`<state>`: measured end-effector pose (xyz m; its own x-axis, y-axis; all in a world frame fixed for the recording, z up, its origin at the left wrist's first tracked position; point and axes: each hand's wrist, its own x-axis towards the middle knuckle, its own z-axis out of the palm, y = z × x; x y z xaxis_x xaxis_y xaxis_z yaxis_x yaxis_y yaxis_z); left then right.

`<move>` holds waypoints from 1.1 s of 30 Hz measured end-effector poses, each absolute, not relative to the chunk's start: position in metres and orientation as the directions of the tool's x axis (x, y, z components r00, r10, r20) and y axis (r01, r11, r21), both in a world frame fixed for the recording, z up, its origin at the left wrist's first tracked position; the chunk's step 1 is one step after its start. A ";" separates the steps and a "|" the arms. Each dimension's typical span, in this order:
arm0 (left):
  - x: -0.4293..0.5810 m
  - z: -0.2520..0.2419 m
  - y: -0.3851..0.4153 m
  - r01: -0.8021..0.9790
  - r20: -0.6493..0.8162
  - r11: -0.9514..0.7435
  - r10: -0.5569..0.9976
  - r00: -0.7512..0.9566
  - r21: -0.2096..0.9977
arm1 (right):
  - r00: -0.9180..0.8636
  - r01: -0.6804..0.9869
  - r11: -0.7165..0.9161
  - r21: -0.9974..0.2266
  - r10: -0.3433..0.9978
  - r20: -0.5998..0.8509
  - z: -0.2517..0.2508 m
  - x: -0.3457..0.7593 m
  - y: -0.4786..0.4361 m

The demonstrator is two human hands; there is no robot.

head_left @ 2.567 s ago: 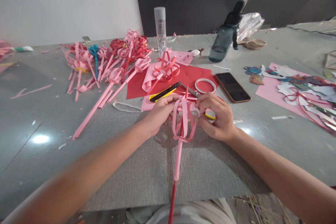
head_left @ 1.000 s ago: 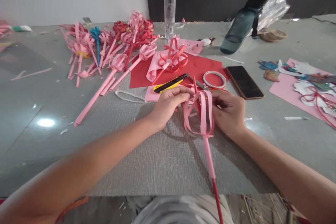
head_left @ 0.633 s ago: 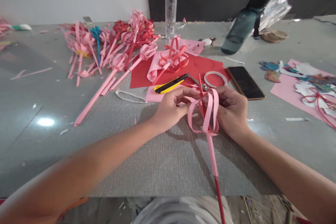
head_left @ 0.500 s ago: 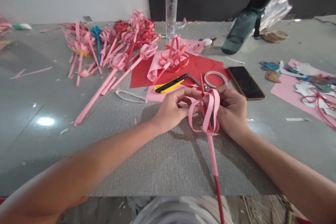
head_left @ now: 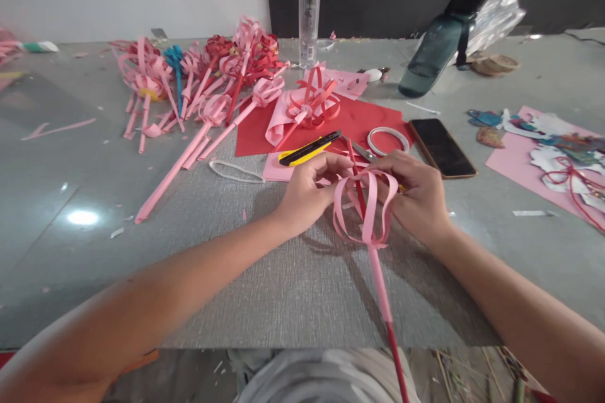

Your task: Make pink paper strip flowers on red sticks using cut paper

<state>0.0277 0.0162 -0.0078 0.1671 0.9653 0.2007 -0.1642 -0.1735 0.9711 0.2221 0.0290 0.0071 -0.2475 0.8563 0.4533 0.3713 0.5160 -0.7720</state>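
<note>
Between my hands is a paper flower with pink strips bowed out into loops, on a stem of pink tube. A thin red stick runs through the tube, and its tip rises past the top of the loops. My left hand pinches at the upper left of the loops, beside the stick. The fingertips of my right hand are closed on the strips at the upper right. The stem points down toward me over the table's front edge.
A yellow cutter knife, scissors, a tape roll and a phone lie just beyond my hands. Finished paper flowers are heaped at back left. A clear bottle and a tilted teal bottle stand behind.
The flower's loops have spread wider and turned slightly. The red stick's tip has shifted left and down a little. My right fingers have moved over the top of the strips.
</note>
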 end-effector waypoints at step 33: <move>0.031 -0.004 0.017 -0.187 0.054 -0.028 0.989 0.136 0.982 | -0.217 0.348 0.455 -0.820 0.890 0.401 0.023 0.236 0.030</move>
<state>0.0315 0.0170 -0.0043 0.1362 0.9892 0.0543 -0.1872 -0.0281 0.9819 0.2357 0.0300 0.0226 -0.2173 0.8899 0.4011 0.3484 0.4546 -0.8197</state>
